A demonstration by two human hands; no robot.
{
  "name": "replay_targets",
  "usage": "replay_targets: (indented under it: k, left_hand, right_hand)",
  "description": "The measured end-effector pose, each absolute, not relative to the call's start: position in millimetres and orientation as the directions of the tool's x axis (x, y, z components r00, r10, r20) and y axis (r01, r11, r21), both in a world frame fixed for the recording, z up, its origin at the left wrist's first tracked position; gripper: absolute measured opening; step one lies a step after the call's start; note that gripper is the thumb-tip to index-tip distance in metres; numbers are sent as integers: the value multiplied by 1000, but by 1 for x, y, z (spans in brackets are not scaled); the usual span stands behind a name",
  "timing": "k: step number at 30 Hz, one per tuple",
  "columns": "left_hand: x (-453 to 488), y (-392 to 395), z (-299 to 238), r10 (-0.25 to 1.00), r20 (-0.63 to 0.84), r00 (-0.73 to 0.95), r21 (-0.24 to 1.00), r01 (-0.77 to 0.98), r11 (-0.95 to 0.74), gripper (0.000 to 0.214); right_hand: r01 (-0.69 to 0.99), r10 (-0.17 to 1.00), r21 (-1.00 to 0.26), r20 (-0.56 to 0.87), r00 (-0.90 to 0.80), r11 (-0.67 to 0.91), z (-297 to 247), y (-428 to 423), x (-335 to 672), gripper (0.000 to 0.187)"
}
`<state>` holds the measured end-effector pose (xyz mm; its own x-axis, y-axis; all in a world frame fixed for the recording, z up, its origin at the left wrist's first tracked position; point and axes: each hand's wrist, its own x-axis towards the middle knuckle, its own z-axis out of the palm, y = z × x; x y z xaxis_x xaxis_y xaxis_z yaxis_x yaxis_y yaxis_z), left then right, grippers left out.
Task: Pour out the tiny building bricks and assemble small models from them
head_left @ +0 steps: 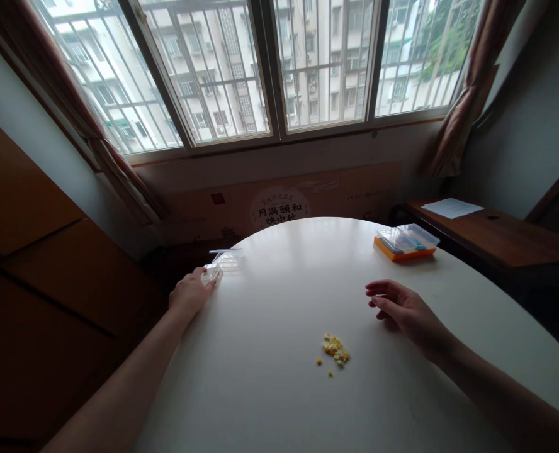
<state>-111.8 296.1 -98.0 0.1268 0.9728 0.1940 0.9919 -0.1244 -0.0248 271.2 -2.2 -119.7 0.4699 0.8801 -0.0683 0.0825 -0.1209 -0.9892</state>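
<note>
At the table's left edge, my left hand point(192, 292) has its thumb and fingers closed around a small clear plastic box point(211, 274). Just beyond it stands another clear plastic container point(230, 258) with a raised lid. My right hand point(395, 305) is over the right half of the table, fingers loosely curved and apart, with nothing in it. Between the hands, nearer to me, lies a small heap of yellow and whitish pieces point(336, 350), like kernels or beads; I cannot tell which. Two or so loose pieces sit beside the heap.
The round white table point(260, 384) curves away toward the window. On its far right rests an orange box point(405, 253) with clear lids. Behind that is a brown desk point(510, 233) bearing a white paper sheet point(452, 207). Wooden cabinets point(38, 264) stand at the left.
</note>
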Motion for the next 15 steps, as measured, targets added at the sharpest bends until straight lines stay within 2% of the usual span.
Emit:
replay_targets:
  k: [3, 5, 9, 15]
  left_hand:
    - [-105, 284, -93, 942, 276, 194, -76, 981, -180, 54]
    - [-96, 274, -92, 897, 325, 299, -138, 954, -267, 51]
    - [-68, 264, -98, 824, 271, 498, -237, 864, -444, 43]
    - [-38, 281, -117, 843, 212, 494, -238, 863, -446, 54]
  right_hand:
    - [99, 891, -990, -45, 453, -100, -121, -1, 272, 37]
    - [102, 890, -992, -23, 456, -78, -121, -1, 273, 36]
    - [77, 879, -991, -58, 474, -107, -120, -1, 271, 39]
    - [71, 874, -993, -49, 483, -95, -121, -2, 273, 38]
